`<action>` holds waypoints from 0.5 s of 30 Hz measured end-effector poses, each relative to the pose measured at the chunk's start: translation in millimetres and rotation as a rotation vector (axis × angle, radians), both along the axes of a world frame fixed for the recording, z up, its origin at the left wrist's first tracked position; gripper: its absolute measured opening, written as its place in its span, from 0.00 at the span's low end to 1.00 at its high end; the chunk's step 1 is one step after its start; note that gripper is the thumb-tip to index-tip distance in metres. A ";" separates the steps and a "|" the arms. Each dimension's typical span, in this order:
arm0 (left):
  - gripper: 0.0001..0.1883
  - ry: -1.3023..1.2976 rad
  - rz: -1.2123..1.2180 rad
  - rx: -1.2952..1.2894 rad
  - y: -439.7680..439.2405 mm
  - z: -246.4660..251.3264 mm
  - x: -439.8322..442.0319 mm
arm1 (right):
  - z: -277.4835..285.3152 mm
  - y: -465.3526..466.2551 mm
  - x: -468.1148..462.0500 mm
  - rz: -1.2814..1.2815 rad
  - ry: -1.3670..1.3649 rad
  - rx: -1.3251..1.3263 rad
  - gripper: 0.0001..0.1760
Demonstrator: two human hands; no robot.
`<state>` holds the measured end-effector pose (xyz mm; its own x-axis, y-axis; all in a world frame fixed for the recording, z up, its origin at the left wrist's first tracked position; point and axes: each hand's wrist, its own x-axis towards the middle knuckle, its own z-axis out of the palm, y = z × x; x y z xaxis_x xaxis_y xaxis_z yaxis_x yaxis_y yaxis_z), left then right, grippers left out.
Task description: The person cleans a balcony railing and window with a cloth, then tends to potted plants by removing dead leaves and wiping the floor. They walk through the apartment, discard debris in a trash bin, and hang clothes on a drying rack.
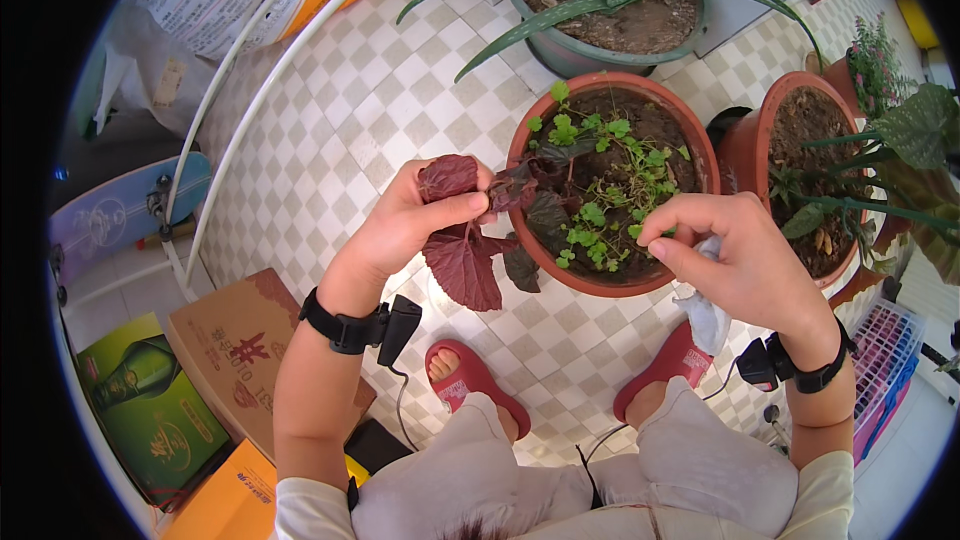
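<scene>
My left hand (420, 217) grips several wrinkled, dark red leaves (466, 262) at the left rim of a round terracotta-coloured pot (615, 286). Some of these leaves hang below my fingers, and darker ones reach over the soil. Inside the pot, small green lobed-leaf plants (592, 214) trail on thin stems over brown soil. Above the pot's lower right rim is my right hand (735, 262), thumb and index finger close together. A crumpled white cloth or tissue (709, 319) is tucked in its curled fingers and hangs down. Whether those fingertips pinch anything else is hidden.
A green pot (551, 45) with long aloe-like leaves stands beyond. To the right is another terracotta-coloured pot (750, 154) with large-leaved plants. A white metal rail (262, 90), a skateboard (127, 214) and a cardboard box (240, 345) are at left. A plastic basket (889, 360) stands at right.
</scene>
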<state>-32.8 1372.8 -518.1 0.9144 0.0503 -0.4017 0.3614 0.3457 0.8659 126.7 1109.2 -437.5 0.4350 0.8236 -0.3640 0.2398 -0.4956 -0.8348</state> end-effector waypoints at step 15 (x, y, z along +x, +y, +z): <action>0.06 -0.029 0.199 -0.298 22.1 -11.2 -27.2 | -4.6 -9.4 1.1 0.013 0.097 -0.005 0.06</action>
<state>-59.9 1394.8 -529.3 0.9095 0.1131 -0.4000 0.2388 0.6455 0.7255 127.9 1099.8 -442.1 0.3868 0.8270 -0.4080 0.1640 -0.4971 -0.8520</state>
